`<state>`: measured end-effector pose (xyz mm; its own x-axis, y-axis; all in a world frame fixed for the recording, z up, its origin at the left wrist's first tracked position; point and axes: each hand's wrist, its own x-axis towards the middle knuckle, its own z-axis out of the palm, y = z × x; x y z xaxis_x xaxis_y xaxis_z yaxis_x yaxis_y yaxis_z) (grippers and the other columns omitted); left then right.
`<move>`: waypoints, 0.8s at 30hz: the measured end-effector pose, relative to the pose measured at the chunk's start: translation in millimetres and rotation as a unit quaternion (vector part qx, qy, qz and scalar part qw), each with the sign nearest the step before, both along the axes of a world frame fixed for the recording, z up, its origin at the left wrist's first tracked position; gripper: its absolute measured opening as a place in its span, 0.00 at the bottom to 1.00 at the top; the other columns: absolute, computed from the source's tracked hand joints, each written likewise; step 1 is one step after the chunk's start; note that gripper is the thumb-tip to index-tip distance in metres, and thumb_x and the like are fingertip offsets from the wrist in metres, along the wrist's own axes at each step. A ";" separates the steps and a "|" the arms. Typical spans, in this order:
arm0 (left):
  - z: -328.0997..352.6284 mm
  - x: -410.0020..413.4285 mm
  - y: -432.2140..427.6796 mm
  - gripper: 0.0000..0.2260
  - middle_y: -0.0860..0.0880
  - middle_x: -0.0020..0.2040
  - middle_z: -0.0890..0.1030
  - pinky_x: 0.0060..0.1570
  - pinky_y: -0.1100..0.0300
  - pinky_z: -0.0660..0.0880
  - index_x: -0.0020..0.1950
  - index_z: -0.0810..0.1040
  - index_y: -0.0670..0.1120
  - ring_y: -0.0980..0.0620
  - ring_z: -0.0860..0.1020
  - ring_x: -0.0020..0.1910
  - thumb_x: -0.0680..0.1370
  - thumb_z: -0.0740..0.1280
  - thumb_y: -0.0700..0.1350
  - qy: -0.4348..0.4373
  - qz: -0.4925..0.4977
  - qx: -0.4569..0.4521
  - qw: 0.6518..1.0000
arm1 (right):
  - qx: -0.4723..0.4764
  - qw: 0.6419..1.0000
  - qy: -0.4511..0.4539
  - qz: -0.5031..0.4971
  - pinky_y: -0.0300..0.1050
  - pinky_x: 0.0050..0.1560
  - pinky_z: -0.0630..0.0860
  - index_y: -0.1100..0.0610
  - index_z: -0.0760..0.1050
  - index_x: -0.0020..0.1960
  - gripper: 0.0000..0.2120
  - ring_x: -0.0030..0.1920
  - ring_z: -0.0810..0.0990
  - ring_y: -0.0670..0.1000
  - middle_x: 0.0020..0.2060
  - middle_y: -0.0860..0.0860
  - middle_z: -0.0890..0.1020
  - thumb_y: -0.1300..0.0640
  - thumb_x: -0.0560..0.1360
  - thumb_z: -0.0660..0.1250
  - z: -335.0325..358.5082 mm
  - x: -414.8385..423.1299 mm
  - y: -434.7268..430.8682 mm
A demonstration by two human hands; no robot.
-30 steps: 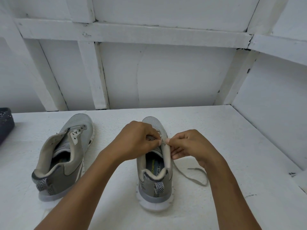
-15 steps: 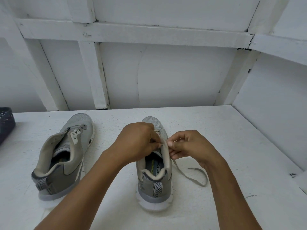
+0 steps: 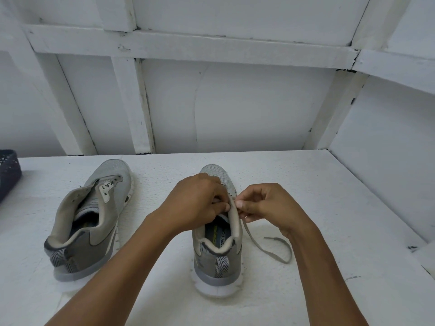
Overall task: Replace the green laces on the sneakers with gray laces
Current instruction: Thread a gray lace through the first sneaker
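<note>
Left hand (image 3: 197,203)'s pinch on sneaker (image 3: 219,262), right hand (image 3: 270,205)'s on gray lace (image 3: 270,252)

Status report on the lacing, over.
Left hand grips centre gray mesh sneaker at eyelet edge. Right hand pinches flat gray lace, tail loose on table. Second gray sneaker unlaced, aside. Nothing blocking.

A white-painted booth (paint scuffed), walled by framed panels (image 3: 235,102) around a tabletop (image 3: 341,208).

Bare counter (image 3: 146,184) runs between the left sneaker (image 3: 94,220) and the right sneaker (image 3: 216,255), and more lies beyond the gray lace (image 3: 277,241) looped at right, up to the side wall (image 3: 388,161), while a dark basket (image 3: 8,170) blocks the far-left edge.
</note>
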<state>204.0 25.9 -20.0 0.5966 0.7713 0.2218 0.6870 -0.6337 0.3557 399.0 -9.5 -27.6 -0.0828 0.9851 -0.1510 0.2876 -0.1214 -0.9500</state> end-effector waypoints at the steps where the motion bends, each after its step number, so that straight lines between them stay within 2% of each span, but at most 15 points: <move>1: 2.2 -1.5 1.3 0.02 0.59 0.40 0.75 0.44 0.56 0.73 0.47 0.83 0.54 0.57 0.74 0.45 0.76 0.71 0.51 0.005 0.005 -0.014 1.000 | 0.004 1.000 -0.002 -0.005 0.42 0.41 0.82 0.63 0.82 0.45 0.01 0.38 0.84 0.51 0.37 0.56 0.85 0.65 0.75 0.72 -0.9 -0.8 0.3; 4: 9.2 -10.1 6.5 0.06 0.59 0.39 0.76 0.39 0.63 0.69 0.46 0.79 0.55 0.60 0.73 0.38 0.74 0.72 0.45 -0.005 0.026 -0.038 0.999 | -0.002 1.000 0.001 -0.031 0.42 0.40 0.82 0.64 0.79 0.45 0.05 0.37 0.84 0.52 0.38 0.58 0.85 0.67 0.79 0.65 -3.6 -3.0 0.7; 6: 12.2 -15.9 9.2 0.08 0.59 0.39 0.76 0.38 0.63 0.68 0.46 0.78 0.54 0.59 0.72 0.38 0.72 0.70 0.41 -0.037 0.043 -0.033 0.998 | -0.015 0.996 0.049 -0.072 0.44 0.39 0.83 0.64 0.75 0.45 0.07 0.38 0.85 0.56 0.41 0.61 0.85 0.68 0.81 0.61 -4.3 -0.6 1.8; 9: 12.6 -18.7 8.8 0.07 0.57 0.35 0.75 0.36 0.59 0.70 0.44 0.76 0.52 0.58 0.72 0.35 0.72 0.69 0.40 -0.083 0.080 -0.010 0.993 | -0.027 0.960 0.241 -0.137 0.49 0.41 0.84 0.63 0.71 0.44 0.10 0.43 0.86 0.60 0.44 0.65 0.84 0.69 0.82 0.56 -5.1 7.8 4.1; 11: 10.5 -18.4 9.5 0.07 0.56 0.33 0.74 0.36 0.56 0.70 0.43 0.75 0.51 0.57 0.72 0.33 0.73 0.68 0.39 -0.102 0.103 0.017 0.989 | -0.038 0.906 0.392 -0.156 0.51 0.40 0.84 0.62 0.70 0.43 0.12 0.38 0.85 0.59 0.36 0.61 0.83 0.68 0.83 0.53 -6.7 12.2 5.8; 12: 9.1 -18.9 10.6 0.07 0.56 0.32 0.73 0.36 0.56 0.70 0.43 0.75 0.51 0.57 0.72 0.33 0.73 0.68 0.39 -0.109 0.113 0.030 0.987 | -0.043 0.886 0.428 -0.171 0.49 0.36 0.83 0.61 0.69 0.42 0.12 0.31 0.82 0.55 0.30 0.57 0.80 0.68 0.83 0.53 -8.2 14.3 6.3; 13: 8.0 -19.1 11.7 0.07 0.56 0.32 0.73 0.35 0.56 0.70 0.43 0.74 0.51 0.57 0.71 0.33 0.73 0.69 0.39 -0.113 0.124 0.039 0.985 | -0.048 0.882 0.428 -0.188 0.45 0.31 0.80 0.60 0.68 0.42 0.12 0.25 0.76 0.50 0.26 0.53 0.74 0.67 0.82 0.53 -9.6 17.4 6.6; 14: 7.2 -20.3 13.3 0.08 0.56 0.32 0.73 0.35 0.57 0.69 0.44 0.74 0.51 0.57 0.71 0.32 0.73 0.69 0.39 -0.114 0.136 0.043 0.983 | -0.048 0.895 0.397 -0.199 0.41 0.26 0.74 0.59 0.68 0.42 0.11 0.23 0.68 0.47 0.24 0.50 0.68 0.66 0.82 0.54 -10.4 21.1 6.7; 15: 6.5 -21.6 14.9 0.08 0.56 0.32 0.72 0.34 0.58 0.68 0.44 0.73 0.52 0.57 0.71 0.33 0.74 0.70 0.40 -0.115 0.146 0.044 0.982 | -0.043 0.920 0.338 -0.194 0.39 0.23 0.66 0.58 0.69 0.42 0.10 0.23 0.62 0.46 0.25 0.49 0.65 0.65 0.82 0.56 -10.6 24.6 6.3; 17: 5.2 -23.9 16.6 0.09 0.56 0.33 0.72 0.34 0.59 0.67 0.45 0.72 0.53 0.57 0.71 0.33 0.75 0.71 0.43 -0.127 0.151 0.043 0.979 | -0.028 0.977 0.173 -0.119 0.37 0.24 0.57 0.58 0.74 0.43 0.09 0.25 0.57 0.45 0.26 0.47 0.62 0.58 0.81 0.63 -9.2 28.4 3.1; 18: 4.9 -24.4 16.9 0.09 0.56 0.34 0.73 0.35 0.58 0.68 0.45 0.72 0.54 0.57 0.72 0.34 0.76 0.72 0.45 -0.134 0.143 0.036 0.980 | -0.025 0.994 0.091 -0.057 0.37 0.25 0.56 0.58 0.78 0.43 0.09 0.26 0.57 0.45 0.27 0.46 0.63 0.55 0.79 0.66 -8.0 27.9 0.9; 20: 5.9 -25.4 16.6 0.09 0.55 0.36 0.75 0.38 0.56 0.71 0.47 0.73 0.55 0.55 0.74 0.37 0.75 0.73 0.51 -0.138 0.113 -0.024 0.984 | -0.021 0.998 -0.016 0.050 0.38 0.27 0.56 0.58 0.81 0.43 0.09 0.27 0.58 0.45 0.26 0.44 0.66 0.53 0.77 0.70 -6.8 22.0 -3.5; 22: 6.7 -26.8 14.6 0.12 0.56 0.42 0.77 0.42 0.56 0.74 0.51 0.74 0.56 0.54 0.76 0.41 0.73 0.74 0.53 -0.121 0.076 -0.122 0.982 | -0.010 0.997 -0.014 0.080 0.37 0.29 0.60 0.57 0.80 0.41 0.06 0.27 0.63 0.43 0.27 0.43 0.71 0.56 0.76 0.71 -8.3 16.1 -3.3; 24: 5.1 -29.6 12.5 0.16 0.58 0.47 0.78 0.46 0.55 0.76 0.56 0.74 0.58 0.55 0.77 0.44 0.72 0.76 0.52 -0.092 0.053 -0.178 0.978 | 0.005 0.997 0.045 0.065 0.38 0.36 0.69 0.57 0.78 0.41 0.07 0.34 0.74 0.46 0.32 0.46 0.79 0.60 0.78 0.68 -9.9 13.5 1.0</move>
